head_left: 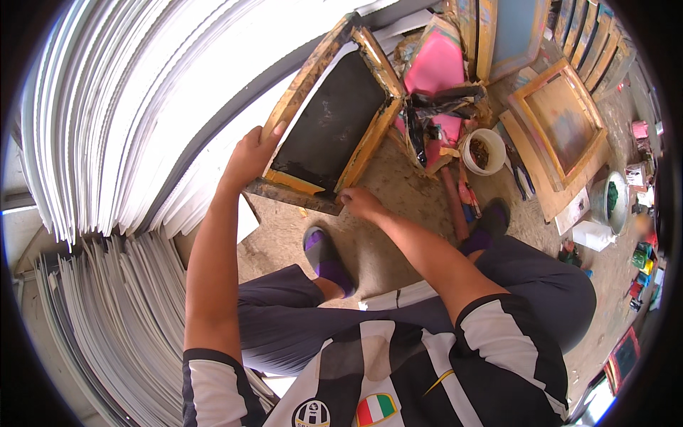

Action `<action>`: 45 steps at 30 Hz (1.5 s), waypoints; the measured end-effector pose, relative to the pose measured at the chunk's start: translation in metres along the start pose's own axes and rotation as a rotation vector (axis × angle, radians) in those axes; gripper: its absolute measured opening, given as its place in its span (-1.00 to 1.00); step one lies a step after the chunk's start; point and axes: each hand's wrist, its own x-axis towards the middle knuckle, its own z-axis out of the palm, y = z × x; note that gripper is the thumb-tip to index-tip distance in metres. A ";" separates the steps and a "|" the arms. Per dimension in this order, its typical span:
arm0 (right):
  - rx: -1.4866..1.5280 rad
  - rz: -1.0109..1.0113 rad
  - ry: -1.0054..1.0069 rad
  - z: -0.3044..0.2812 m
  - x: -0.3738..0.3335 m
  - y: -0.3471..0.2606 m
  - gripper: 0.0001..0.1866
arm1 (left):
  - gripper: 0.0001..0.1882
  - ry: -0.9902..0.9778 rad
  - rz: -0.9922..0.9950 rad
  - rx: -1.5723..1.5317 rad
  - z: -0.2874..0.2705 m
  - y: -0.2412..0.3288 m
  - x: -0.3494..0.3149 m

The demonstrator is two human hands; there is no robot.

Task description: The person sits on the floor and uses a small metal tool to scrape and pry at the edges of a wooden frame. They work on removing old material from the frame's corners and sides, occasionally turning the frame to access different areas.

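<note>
I hold a wooden screen-printing frame point(366, 154) tilted in front of me. Its dark panel point(331, 107) has pale smudges, and the yellowish wood is stained and worn. My left hand point(250, 158) is closed round the left side bar, thumb on top. At the near right corner, my right hand point(361, 204) has its fingers closed on the frame's edge; its fingertips are partly hidden. Beyond the frame's right side lies a heap of crumpled, paint-smeared wrapping with pink patches point(435, 64).
Tall stacks of white sheets point(131, 99) crowd the left, with more sheets point(128, 306) below. A white bucket point(486, 151) and pliers point(523, 181) sit on the floor at right. Another wooden frame point(530, 107) rests on a board, near a metal basin point(617, 186).
</note>
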 end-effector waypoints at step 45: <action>0.515 -0.107 0.749 -0.216 -0.008 -0.045 -0.45 | -0.35 0.061 0.180 -1.010 0.109 -0.094 -0.081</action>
